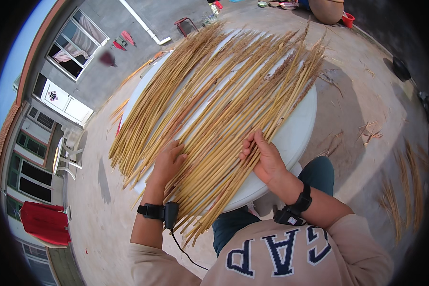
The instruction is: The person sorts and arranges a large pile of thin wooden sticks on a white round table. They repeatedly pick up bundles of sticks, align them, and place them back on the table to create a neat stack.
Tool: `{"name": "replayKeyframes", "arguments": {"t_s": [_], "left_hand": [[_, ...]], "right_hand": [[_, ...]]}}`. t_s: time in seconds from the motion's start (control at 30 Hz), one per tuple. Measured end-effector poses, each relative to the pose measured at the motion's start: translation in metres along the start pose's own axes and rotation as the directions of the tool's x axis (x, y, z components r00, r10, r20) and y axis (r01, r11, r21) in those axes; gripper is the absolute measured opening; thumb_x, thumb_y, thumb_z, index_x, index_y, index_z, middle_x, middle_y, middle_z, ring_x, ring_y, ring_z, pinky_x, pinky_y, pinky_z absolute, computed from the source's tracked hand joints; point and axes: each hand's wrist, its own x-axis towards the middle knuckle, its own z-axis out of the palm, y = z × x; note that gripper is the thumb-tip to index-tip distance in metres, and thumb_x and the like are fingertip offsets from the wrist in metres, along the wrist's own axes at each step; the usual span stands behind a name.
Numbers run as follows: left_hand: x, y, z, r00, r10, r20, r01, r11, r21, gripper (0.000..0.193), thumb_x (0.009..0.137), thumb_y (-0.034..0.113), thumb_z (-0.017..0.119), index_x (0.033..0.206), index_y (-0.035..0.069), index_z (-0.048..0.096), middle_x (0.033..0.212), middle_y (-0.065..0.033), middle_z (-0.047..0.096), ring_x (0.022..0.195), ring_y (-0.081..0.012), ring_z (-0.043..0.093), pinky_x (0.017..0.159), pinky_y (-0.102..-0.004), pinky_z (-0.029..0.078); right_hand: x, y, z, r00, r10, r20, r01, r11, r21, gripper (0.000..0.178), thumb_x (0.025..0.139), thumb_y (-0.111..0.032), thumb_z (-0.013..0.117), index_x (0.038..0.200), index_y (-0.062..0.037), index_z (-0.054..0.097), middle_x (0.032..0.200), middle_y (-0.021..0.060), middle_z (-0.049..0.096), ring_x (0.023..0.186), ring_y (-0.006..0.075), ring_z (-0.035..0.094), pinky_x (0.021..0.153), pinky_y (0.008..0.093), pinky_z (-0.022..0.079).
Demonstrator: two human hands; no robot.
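Note:
Long yellow-brown reed stalks with feathery heads lie slantwise across a round white table. Their plumes point to the far side, and the bare cut ends reach past the near left edge. At the left side of the middle stalks, my left hand is closed with curled fingers against them; its fingertips are partly hidden. My right hand closes round stalks along the right edge of the spread, thumb raised on top and fingers bent. A denser bunch of reeds lies to the left, separated by a narrow strip of tabletop.
More reeds lie on the concrete ground at the right, with scattered scraps nearby. A white chair and a red cloth are at the left. A small stool and large jar stand beyond the table.

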Motion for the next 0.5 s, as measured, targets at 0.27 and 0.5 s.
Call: {"name": "replayKeyframes", "arguments": {"t_s": [0.27,0.5], "left_hand": [[-0.003,0.011,-0.002,0.97,0.233,-0.063,-0.212,0.947,0.241,0.035,0.081,0.005,0.058,0.117,0.008,0.057,0.116,-0.0175,0.057,0.112,-0.0348,0.051,0.092,-0.0392,0.044],[0.029,-0.02,-0.002,0.984,-0.017,-0.175,0.048,0.983,0.177,0.017,0.075,0.005,0.061,0.089,0.011,0.068,0.084,-0.0129,0.065,0.082,-0.0308,0.061,0.07,-0.0407,0.049]], "right_hand": [[0.001,0.001,-0.003,0.999,-0.003,0.037,0.001,0.999,0.05,0.031,0.091,-0.036,0.052,0.086,-0.006,0.052,0.074,0.0054,0.053,0.065,0.0138,0.051,0.063,0.03,0.046],[0.001,0.0,-0.001,1.0,-0.004,0.021,0.003,0.999,0.036,0.031,0.091,-0.037,0.051,0.087,-0.006,0.051,0.074,0.0053,0.052,0.065,0.0135,0.05,0.063,0.0299,0.046]]}}
